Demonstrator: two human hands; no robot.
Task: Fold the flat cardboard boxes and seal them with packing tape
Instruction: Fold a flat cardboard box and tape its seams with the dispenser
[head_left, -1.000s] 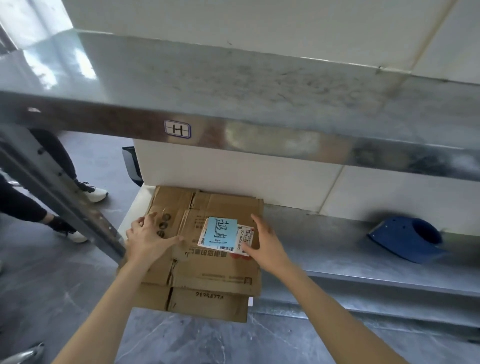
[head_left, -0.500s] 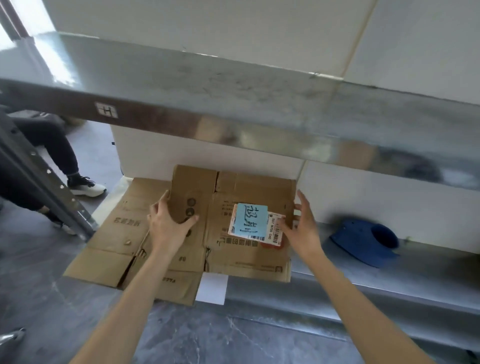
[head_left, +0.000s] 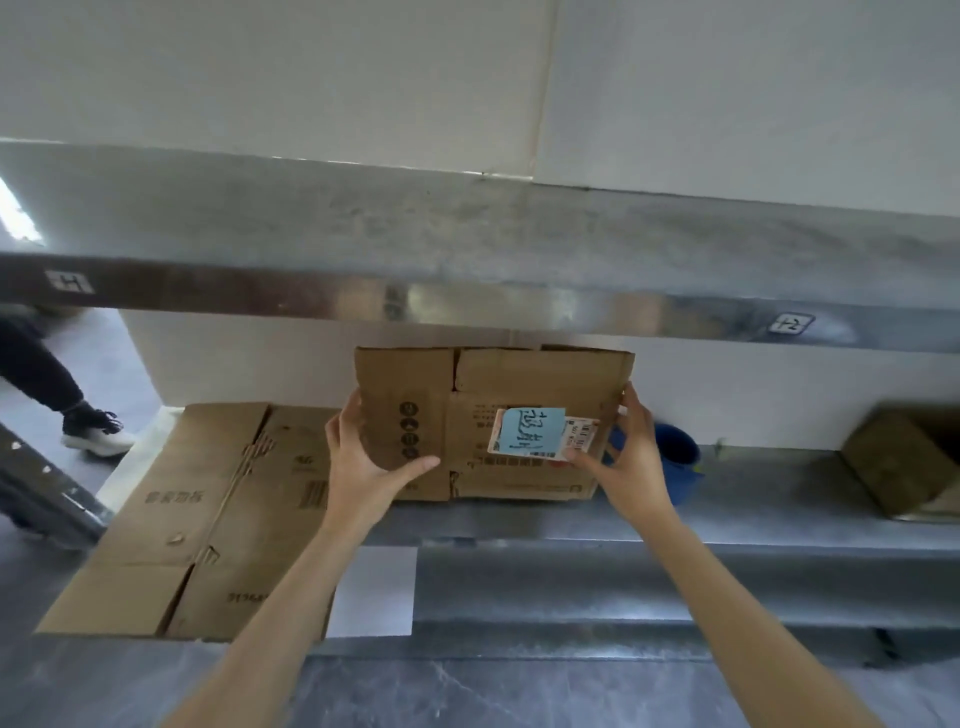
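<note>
A flattened brown cardboard box (head_left: 519, 374) was held up, its printed face turned toward the camera, over the grey metal lower shelf (head_left: 753, 499); whether its lower edge touched the shelf could not be told. Its left edge was grasped by the left hand (head_left: 363, 467), thumb laid across the front. Its right edge was grasped by the right hand (head_left: 634, 462), thumb set on a white barcode label (head_left: 579, 441) partly covered by a blue handwritten note (head_left: 530, 428). A second flat brown cardboard sheet (head_left: 208, 519) was spread on the shelf to the left, overhanging its front edge. A blue plastic object (head_left: 675, 452) was partly hidden behind the right hand, and a small brown carton (head_left: 893, 462) was seen farther right.
</note>
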